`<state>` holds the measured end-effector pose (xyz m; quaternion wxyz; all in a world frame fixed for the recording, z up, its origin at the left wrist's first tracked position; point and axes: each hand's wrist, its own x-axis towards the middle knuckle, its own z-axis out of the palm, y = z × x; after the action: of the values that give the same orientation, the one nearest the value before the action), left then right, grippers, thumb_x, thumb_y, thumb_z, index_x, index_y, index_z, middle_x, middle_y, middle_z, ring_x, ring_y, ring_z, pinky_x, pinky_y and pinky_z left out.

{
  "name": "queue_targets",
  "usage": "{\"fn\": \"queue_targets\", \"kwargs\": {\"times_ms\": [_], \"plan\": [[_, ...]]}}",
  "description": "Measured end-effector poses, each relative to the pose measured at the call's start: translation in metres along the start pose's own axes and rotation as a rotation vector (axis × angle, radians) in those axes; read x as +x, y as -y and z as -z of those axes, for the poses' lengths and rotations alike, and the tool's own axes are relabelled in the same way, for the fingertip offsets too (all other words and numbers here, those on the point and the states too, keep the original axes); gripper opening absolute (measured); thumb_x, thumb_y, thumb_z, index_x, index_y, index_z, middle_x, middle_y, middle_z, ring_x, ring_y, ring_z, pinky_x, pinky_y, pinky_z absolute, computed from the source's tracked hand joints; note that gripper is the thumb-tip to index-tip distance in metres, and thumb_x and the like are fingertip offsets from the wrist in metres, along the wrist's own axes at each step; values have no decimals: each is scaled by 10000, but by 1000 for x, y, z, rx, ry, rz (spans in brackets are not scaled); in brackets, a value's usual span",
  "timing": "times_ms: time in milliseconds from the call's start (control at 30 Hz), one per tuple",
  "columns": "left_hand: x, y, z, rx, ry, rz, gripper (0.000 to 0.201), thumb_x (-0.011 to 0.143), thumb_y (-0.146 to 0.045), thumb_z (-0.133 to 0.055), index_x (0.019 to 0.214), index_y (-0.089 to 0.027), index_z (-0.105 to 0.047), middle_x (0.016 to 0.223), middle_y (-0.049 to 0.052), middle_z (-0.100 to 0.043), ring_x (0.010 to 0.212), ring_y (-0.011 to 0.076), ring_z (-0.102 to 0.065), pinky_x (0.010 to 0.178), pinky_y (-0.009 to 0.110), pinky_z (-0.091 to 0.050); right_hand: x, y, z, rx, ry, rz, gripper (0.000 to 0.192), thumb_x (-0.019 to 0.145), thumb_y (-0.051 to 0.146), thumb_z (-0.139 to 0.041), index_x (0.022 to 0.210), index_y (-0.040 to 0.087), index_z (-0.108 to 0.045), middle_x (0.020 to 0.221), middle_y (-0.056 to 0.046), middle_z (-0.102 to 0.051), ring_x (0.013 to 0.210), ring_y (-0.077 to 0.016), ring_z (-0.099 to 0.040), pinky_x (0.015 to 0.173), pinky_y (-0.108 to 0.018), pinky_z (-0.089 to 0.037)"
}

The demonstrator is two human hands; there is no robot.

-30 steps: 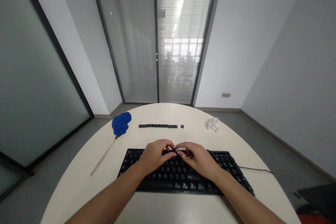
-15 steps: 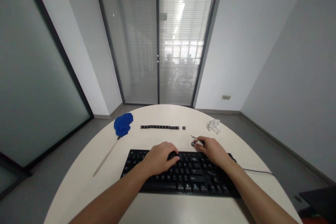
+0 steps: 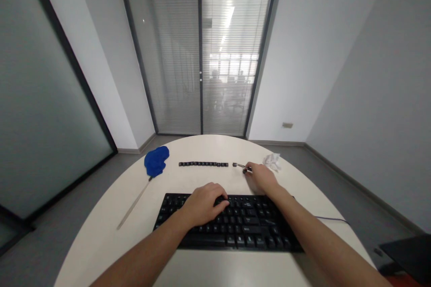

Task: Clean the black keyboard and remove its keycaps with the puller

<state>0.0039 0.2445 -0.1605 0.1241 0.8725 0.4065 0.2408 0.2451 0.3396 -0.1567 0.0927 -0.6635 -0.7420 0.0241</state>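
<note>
A black keyboard [image 3: 249, 228] lies on the round table. My left hand [image 3: 207, 204] rests on its upper left half, thumb and forefinger apart, holding nothing that I can see. Beyond the keyboard, my right hand [image 3: 262, 177] is closed on a slim metal tool [image 3: 240, 165] with a dark handle, its tip pointing left; its exact kind is unclear. A small black keycap [image 3: 244, 171] is at the fingertips of that hand. Just off the tool's tip sits a lone keycap [image 3: 235, 164]. To its left runs a straight row of keycaps [image 3: 204, 163].
A blue cloth-like duster [image 3: 156, 160] with a pale stick handle lies at the left. Crumpled white tissue [image 3: 272, 161] sits behind my right hand. The keyboard's cable [image 3: 332, 219] trails right across the white table [image 3: 202, 269].
My right hand has moved forward and slightly left, off the keyboard's back edge to beside the lone keycap, carrying the tool and small keycap. My left hand has stayed on the keyboard.
</note>
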Motion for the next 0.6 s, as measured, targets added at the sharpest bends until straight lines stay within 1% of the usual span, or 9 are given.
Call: {"fn": "queue_targets", "kwargs": {"times_ms": [133,267,467,600], "plan": [[0,-1,1,-2,3,-6,83,907,-266,-596,961,-211,-626,994,22,-670,951,192,-594,836,306,-472,15,3,-4,-39,-9,-1,267,909,240,-521,1108,198,-693,968,-145,-729,901,-257,-676,721,-299,-449],[1,-1,1,1,4,-8,79,909,-263,-591,958,-212,-625,983,21,-669,940,193,-594,830,311,-472,24,5,-7,-52,-15,-5,263,905,237,-544,1124,207,-687,977,-139,-726,907,-254,-678,718,-294,-450],[1,-1,1,-6,3,-9,67,901,-252,-597,949,-214,-623,980,19,-673,942,195,-594,826,311,-472,19,6,-15,-25,-80,-6,279,971,316,-462,1152,244,-661,973,-122,-719,894,-244,-675,712,-293,-442],[1,-1,0,-5,1,-14,64,900,-250,-595,944,-213,-624,973,20,-675,933,195,-597,822,315,-470,18,3,-19,3,-105,-9,277,958,340,-492,1173,268,-652,968,-107,-721,894,-245,-674,702,-290,-437]]}}
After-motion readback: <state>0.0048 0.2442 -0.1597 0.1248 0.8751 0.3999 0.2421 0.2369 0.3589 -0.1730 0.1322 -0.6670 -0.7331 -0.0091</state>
